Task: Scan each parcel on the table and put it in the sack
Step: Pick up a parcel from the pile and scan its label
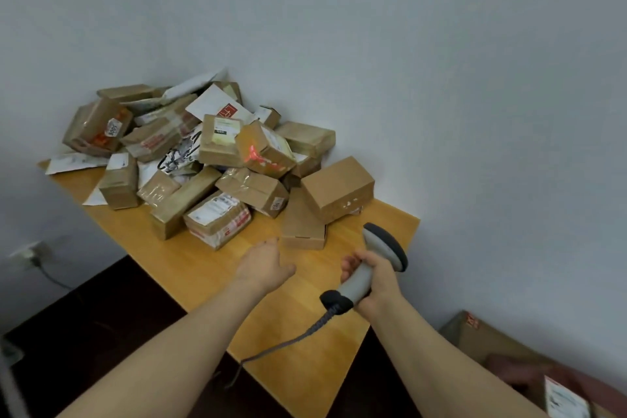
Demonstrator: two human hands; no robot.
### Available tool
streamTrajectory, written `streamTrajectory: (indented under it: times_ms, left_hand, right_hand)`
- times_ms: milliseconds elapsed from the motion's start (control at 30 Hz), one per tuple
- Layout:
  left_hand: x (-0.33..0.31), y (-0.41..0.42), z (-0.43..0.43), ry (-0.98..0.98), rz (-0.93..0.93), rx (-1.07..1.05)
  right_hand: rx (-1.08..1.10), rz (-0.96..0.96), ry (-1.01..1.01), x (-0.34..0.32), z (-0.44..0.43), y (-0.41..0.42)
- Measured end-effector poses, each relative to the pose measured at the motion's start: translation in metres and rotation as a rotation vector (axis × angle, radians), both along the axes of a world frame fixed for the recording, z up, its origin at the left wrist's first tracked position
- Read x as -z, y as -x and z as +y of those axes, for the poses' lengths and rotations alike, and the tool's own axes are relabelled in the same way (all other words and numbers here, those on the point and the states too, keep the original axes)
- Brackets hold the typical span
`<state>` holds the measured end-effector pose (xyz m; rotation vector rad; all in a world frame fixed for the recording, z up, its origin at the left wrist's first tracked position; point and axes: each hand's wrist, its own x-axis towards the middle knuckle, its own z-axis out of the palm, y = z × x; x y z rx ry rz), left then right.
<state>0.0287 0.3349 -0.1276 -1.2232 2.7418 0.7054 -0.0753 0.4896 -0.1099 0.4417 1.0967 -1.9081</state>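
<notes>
Brown cardboard parcels (217, 159) heaped on table; grey scanner (369, 265) upright.

Table (190, 268) is looking like smooth matt wood, parcels (252, 188) are showing brown cardboard under glossy tape, scanner (380, 241) is looking like matt grey plastic.

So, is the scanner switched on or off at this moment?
On, most likely: the scanner in the right hand points toward the pile, and a red glow lies on one brown box there.

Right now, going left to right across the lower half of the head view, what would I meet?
Wall socket, left hand, scanner gripped by the right hand, cardboard carton.
</notes>
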Motion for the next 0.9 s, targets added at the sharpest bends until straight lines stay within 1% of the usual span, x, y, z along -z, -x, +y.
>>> streamTrajectory:
  times_ms: [133,300,433,567,667,733,800,833,867,900]
  left_hand:
    - [0.000,0.049,-0.027,0.015,0.031,0.014]
    - [0.003,0.129,-0.063,0.015,0.033,0.037]
    - [0.019,0.187,-0.088,0.011,-0.023,0.112]
    - [0.039,0.216,-0.113,-0.014,-0.077,0.157]
    - [0.044,0.218,-0.128,-0.041,-0.026,0.151]
    - [0.041,0.212,-0.134,-0.110,0.013,0.137]
    - [0.037,0.199,-0.139,-0.240,0.051,0.154]
    - [0.034,0.188,-0.140,-0.334,0.074,0.172]
    - [0.030,0.174,-0.142,-0.468,0.105,0.194]
    - [0.025,0.158,-0.143,-0.643,0.138,0.211]
  right_hand:
    - [0.089,-0.037,0.022,0.010,-0.024,0.039]
    - [0.159,-0.098,0.057,0.031,-0.055,0.085]
    - [0.206,-0.128,0.034,0.046,-0.064,0.113]
    - [0.230,-0.119,-0.010,0.054,-0.067,0.126]
    - [0.268,-0.106,-0.016,0.058,-0.068,0.122]
    - [0.288,-0.092,-0.030,0.060,-0.068,0.118]
    - [0.338,-0.065,-0.051,0.061,-0.070,0.106]
    - [0.364,-0.053,-0.056,0.061,-0.072,0.097]
    - [0.387,-0.043,-0.063,0.061,-0.075,0.086]
    - [0.411,-0.034,-0.068,0.061,-0.078,0.072]
